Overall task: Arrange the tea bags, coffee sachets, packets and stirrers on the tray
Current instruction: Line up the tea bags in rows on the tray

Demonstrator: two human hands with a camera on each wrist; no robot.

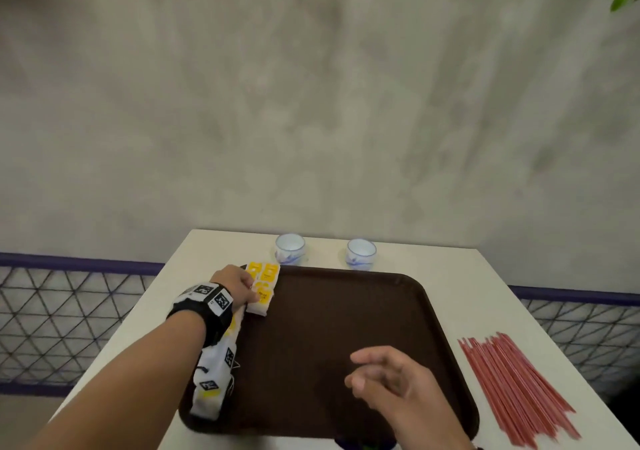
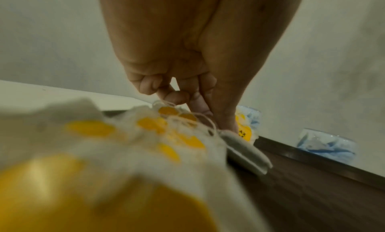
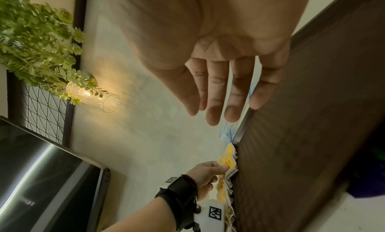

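Note:
A dark brown tray (image 1: 346,328) lies in the middle of the white table. White tea bags with yellow tags (image 1: 265,280) lie in a row along its left edge. My left hand (image 1: 242,287) is at the far end of that row; its curled fingers and thumb pinch a tea bag (image 2: 233,136) by the tag and string. In the right wrist view the same hand (image 3: 206,173) holds the yellow tag (image 3: 227,162). My right hand (image 1: 384,377) hovers over the tray's front right, fingers relaxed and empty. Several red stirrers (image 1: 512,384) lie on the table right of the tray.
Two small white-and-blue cups (image 1: 290,249) (image 1: 361,254) stand behind the tray at the table's back edge. A grey wall rises just behind the table. A wire fence runs on both sides. A dark blue object (image 1: 363,444) shows at the front edge.

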